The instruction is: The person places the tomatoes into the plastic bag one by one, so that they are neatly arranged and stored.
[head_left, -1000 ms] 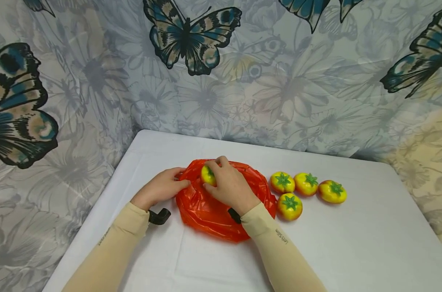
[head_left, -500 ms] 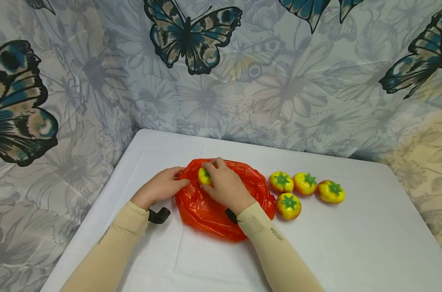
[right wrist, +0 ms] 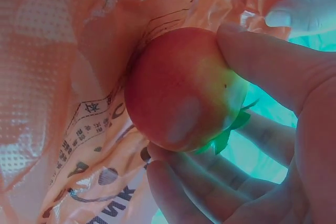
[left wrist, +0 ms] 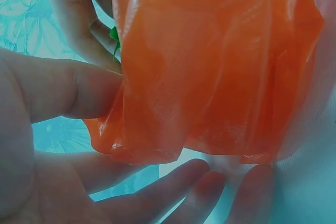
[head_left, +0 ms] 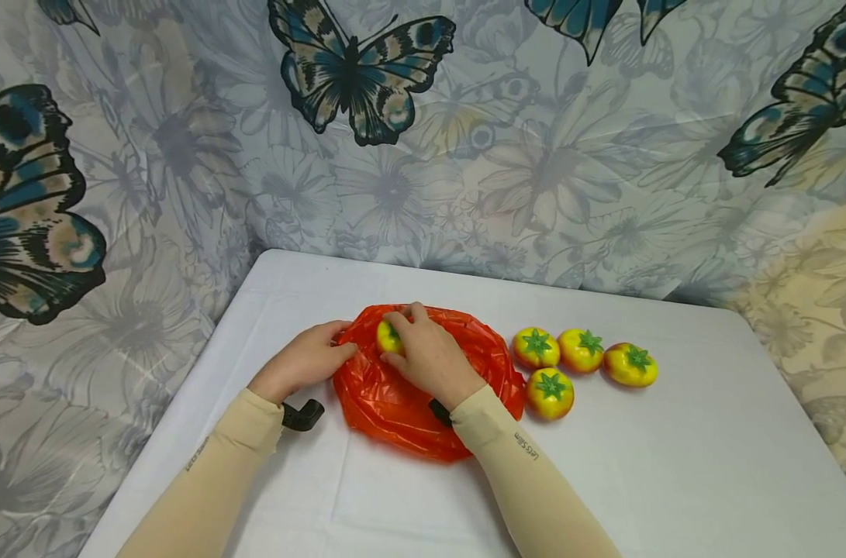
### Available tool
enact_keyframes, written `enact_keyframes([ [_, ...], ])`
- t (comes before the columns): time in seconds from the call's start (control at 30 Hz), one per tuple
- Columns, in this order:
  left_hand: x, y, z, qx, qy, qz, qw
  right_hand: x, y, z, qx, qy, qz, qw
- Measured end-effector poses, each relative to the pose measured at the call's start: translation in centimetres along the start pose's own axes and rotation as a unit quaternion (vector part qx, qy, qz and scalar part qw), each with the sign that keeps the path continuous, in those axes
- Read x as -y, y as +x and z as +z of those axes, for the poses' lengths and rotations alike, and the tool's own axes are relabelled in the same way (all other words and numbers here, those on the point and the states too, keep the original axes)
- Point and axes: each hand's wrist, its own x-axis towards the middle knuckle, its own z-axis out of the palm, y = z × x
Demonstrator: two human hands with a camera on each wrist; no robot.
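My left hand [head_left: 302,363] pinches the left rim of a red plastic bag [head_left: 395,411] between thumb and forefinger, its other fingers stretched below in the left wrist view. Over the bag's opening, my right hand [head_left: 433,353] holds a red and yellow tomato [head_left: 388,339] with a green star-shaped top. Thumb and fingers grip the tomato [right wrist: 173,93] from both sides in the right wrist view, its red underside turned to the bag's printed plastic. Whether anything lies inside the bag cannot be seen.
Several similar tomatoes [head_left: 550,394] sit on the white table [head_left: 674,465] just right of the bag; the nearest is close to its edge. A butterfly-patterned cloth [head_left: 464,194] hangs behind the table. Each wrist wears a black mount [head_left: 302,415].
My right hand has moved slightly left with the tomato, towards the bag's left rim. My left hand keeps its pinch on the bag. The view has shifted a little.
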Motion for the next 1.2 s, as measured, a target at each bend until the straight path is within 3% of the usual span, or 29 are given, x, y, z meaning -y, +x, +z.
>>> enact_keyframes([
  [0.47, -0.2, -0.2, 0.1, 0.005, 0.006, 0.0, 1.0, -0.1, -0.2, 0.0, 0.012, 0.006, 0.015, 0.9998],
  [0.7, 0.1, -0.2, 0.0, 0.001, 0.002, -0.001, 1.0, -0.1, -1.2, -1.8, -0.003, 0.018, 0.016, 0.9997],
  [0.97, -0.4, 0.0, 0.1, 0.012, 0.015, -0.012, 0.9997, -2.2, -6.6, -6.4, -0.053, -0.016, 0.024, 0.9982],
  [1.2, -0.6, -0.4, 0.1, 0.023, 0.02, -0.007, 0.9995, -6.6, -12.5, -8.6, -0.08, -0.056, 0.076, 0.9923],
])
